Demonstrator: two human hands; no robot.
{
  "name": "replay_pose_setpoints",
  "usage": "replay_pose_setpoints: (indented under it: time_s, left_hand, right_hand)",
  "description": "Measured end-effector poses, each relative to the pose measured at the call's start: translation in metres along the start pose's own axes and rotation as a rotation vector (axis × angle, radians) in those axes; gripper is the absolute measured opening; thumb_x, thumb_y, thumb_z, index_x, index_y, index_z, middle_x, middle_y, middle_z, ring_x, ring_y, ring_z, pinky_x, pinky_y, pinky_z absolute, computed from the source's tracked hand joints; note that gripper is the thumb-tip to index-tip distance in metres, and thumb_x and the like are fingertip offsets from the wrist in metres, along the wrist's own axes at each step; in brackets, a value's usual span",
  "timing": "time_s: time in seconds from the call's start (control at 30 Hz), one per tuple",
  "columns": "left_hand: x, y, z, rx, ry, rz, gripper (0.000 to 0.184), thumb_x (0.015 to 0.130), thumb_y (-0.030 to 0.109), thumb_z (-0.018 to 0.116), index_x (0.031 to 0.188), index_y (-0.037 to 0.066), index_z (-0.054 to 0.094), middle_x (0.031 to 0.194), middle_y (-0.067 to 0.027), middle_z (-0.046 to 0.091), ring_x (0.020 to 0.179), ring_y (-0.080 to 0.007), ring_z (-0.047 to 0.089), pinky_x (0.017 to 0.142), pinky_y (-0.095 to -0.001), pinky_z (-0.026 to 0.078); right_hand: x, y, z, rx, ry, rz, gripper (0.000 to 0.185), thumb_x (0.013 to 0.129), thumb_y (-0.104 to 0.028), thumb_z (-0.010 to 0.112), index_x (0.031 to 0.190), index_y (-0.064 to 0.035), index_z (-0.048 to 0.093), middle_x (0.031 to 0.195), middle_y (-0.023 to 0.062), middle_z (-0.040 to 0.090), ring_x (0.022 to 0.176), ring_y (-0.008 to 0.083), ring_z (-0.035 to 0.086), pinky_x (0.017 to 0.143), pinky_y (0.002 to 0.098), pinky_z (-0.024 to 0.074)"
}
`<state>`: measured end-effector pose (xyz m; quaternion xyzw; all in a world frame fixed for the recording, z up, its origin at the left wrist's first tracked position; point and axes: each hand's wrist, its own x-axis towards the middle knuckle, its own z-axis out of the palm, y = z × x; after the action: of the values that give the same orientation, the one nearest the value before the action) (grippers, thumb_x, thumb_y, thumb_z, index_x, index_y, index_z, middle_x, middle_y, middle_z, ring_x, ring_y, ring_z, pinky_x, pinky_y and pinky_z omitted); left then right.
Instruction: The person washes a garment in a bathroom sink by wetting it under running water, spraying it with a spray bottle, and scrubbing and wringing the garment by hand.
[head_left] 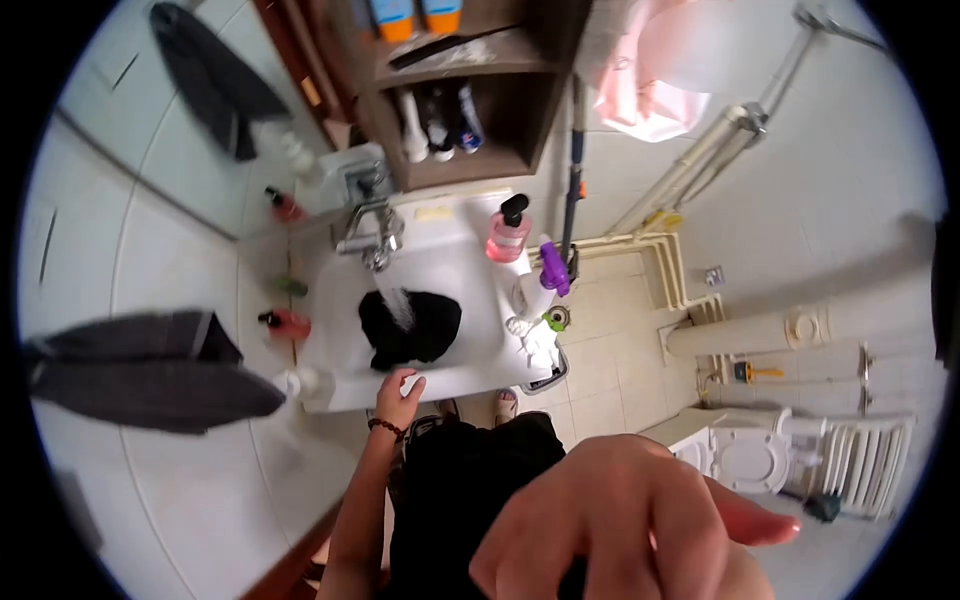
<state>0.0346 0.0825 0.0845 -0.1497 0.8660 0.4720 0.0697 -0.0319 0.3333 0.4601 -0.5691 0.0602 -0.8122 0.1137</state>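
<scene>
My left hand (400,396), with a dark bead bracelet at the wrist, is at the front rim of the white sink (470,370). Its thumb and fingers are apart and hold nothing. A wet-looking black cloth (412,328) lies bunched in the basin, just beyond those fingers. Water runs onto it from the chrome faucet (374,240). Large and close to the camera, my right hand (620,520) is raised at the lower right, away from the sink. Its fingers are folded, one digit sticks out to the right, and nothing shows in it.
On the sink's right side stand a pink pump bottle (508,235) and a purple-topped spray bottle (550,272). Below is a bin (550,375) with white crumpled stuff. A shelf unit (470,170) holds tubes. A mirror, grey towel (160,372) and toilet (750,458) surround the area.
</scene>
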Motion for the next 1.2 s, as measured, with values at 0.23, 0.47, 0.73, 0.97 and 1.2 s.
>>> replay_pose_setpoints:
  time_s: [0.23,0.47,0.73,0.97,1.2]
  left_hand:
    - [-0.093,-0.026,0.013,-0.057,0.148,-0.16,0.04,0.094,0.034,0.075,0.121,0.006,0.066,0.118,-0.0158,0.068,0.107,-0.0312,0.066,0.091,-0.0418,0.054]
    - [-0.113,-0.048,0.0,-0.184,0.213,-0.235,0.039,0.095,0.032,0.075,0.121,0.005,0.066,0.118,-0.0134,0.068,0.11,-0.028,0.065,0.09,-0.0388,0.053]
    - [-0.053,-0.022,-0.026,-0.214,0.148,-0.163,0.036,0.1,0.026,0.07,0.125,0.002,0.064,0.116,-0.0098,0.071,0.108,-0.0186,0.067,0.091,-0.035,0.054]
    - [-0.002,-0.031,-0.055,-0.275,0.079,-0.042,0.039,0.096,0.027,0.075,0.125,0.004,0.064,0.123,-0.0139,0.068,0.112,-0.0276,0.067,0.094,-0.0367,0.055]
    - [0.04,-0.062,-0.033,-0.177,0.01,-0.084,0.049,0.093,0.032,0.077,0.131,0.007,0.059,0.125,-0.0167,0.066,0.109,-0.0314,0.068,0.089,-0.0394,0.057]
  right_hand:
    - [-0.009,0.011,0.008,0.28,-0.032,0.046,0.061,0.104,-0.061,0.047,0.122,-0.004,0.058,0.132,0.0291,0.062,0.1,0.041,0.066,0.084,0.0486,0.0508]
    - [-0.003,0.026,0.018,0.378,-0.049,0.101,0.061,0.105,-0.061,0.044,0.128,-0.0056,0.056,0.136,0.0282,0.061,0.101,0.041,0.067,0.085,0.0485,0.0521]
    - [0.01,0.044,0.028,0.291,-0.064,0.13,0.061,0.106,-0.061,0.04,0.133,-0.0075,0.053,0.139,0.0272,0.06,0.103,0.0409,0.067,0.085,0.0483,0.0536]
    - [-0.034,0.071,-0.036,-0.25,0.522,0.448,0.061,0.108,-0.06,0.036,0.139,-0.0092,0.05,0.142,0.0264,0.058,0.105,0.0409,0.067,0.086,0.0481,0.0549]
    - [-0.216,0.101,-0.111,-0.703,1.282,0.995,0.034,0.109,-0.03,0.052,0.132,-0.0054,0.059,0.129,0.0162,0.069,0.103,0.0226,0.071,0.09,0.0368,0.0545]
